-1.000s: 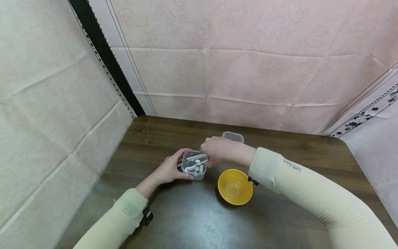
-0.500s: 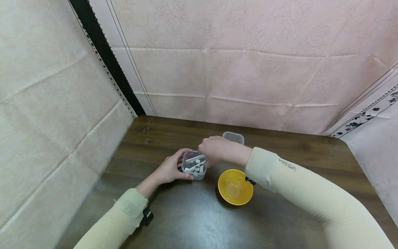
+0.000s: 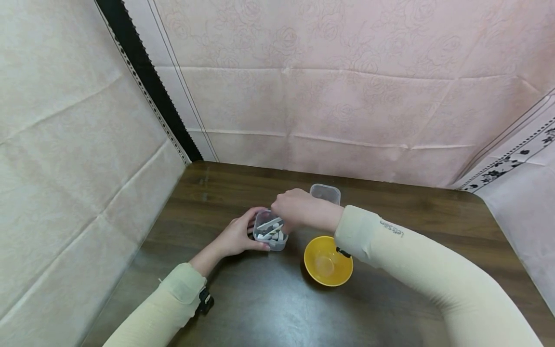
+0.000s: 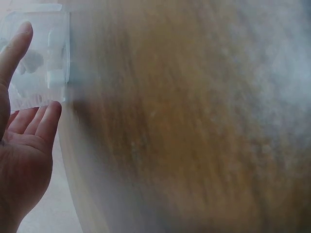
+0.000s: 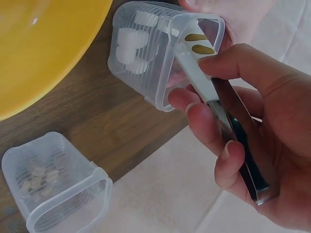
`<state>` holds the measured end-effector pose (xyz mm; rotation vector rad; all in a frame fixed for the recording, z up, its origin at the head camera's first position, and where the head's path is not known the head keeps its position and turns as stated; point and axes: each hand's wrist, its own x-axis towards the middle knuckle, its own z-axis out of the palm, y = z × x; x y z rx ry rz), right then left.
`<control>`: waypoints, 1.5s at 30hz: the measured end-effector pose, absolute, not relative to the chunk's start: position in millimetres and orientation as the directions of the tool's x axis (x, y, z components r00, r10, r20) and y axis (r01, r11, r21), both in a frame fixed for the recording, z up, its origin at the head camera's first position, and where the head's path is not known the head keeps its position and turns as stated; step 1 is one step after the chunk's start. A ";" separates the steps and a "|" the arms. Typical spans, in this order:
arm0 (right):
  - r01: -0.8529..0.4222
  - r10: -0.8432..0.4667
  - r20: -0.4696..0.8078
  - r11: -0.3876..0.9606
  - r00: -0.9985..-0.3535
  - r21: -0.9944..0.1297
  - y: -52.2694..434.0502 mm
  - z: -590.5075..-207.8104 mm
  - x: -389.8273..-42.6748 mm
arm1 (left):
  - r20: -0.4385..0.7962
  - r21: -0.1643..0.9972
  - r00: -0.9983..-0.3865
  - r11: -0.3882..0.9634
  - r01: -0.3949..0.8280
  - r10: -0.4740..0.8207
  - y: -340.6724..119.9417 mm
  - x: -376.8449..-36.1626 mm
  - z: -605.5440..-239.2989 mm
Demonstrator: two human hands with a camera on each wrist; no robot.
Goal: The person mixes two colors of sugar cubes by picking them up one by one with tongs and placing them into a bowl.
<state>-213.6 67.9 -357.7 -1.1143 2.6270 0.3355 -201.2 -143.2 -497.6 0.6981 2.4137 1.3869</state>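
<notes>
Left hand (image 3: 240,233): curled round a clear plastic box (image 3: 279,246), thumb on the near side, fingers on the far side.
Right hand (image 3: 299,207): drawn in, pinching white-ended metal tongs (image 5: 204,87) between thumb and fingers.
Tongs' white ends: inside the box's mouth; cannot tell whether clasping anything.
Clear plastic box: between both hands, just right of the left palm.
White pieces (image 5: 130,46): inside that box.
Second clear box (image 3: 325,192): just beyond the right wrist, with small pale chunks (image 5: 41,178) inside.
Yellow bowl (image 3: 327,277): nearer the body than the right hand, partly covered by the right sleeve (image 3: 416,260).
Brown wood-grain table (image 3: 282,313): beneath both hands.
</notes>
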 end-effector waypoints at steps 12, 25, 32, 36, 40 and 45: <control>-0.734 -0.669 -0.318 0.659 -0.672 0.165 63.6 -363.0 -215.3 | 0.002 0.871 -0.845 0.415 0.265 0.535 -143.7 -200.1 -495.9; -0.717 -0.641 -0.349 0.679 -0.684 0.159 56.2 -362.0 -212.7 | 0.002 0.861 -0.843 0.428 0.275 0.538 -143.5 -199.9 -495.6; -0.728 -0.640 -0.368 0.659 -0.675 0.190 51.0 -363.7 -213.9 | -0.001 0.865 -0.848 0.425 0.265 0.530 -142.8 -199.8 -495.2; -0.731 -0.638 -0.380 0.659 -0.669 0.181 49.4 -362.5 -213.4 | -0.013 0.867 -0.852 0.430 0.251 0.523 -142.7 -199.9 -495.3; -0.726 -0.630 -0.393 0.666 -0.670 0.172 49.8 -361.1 -212.0 | -0.018 0.870 -0.850 0.427 0.246 0.526 -142.2 -200.2 -495.6; -0.726 -0.635 -0.379 0.666 -0.673 0.173 52.1 -359.3 -212.0 | -0.020 0.870 -0.851 0.429 0.244 0.525 -142.1 -200.4 -495.4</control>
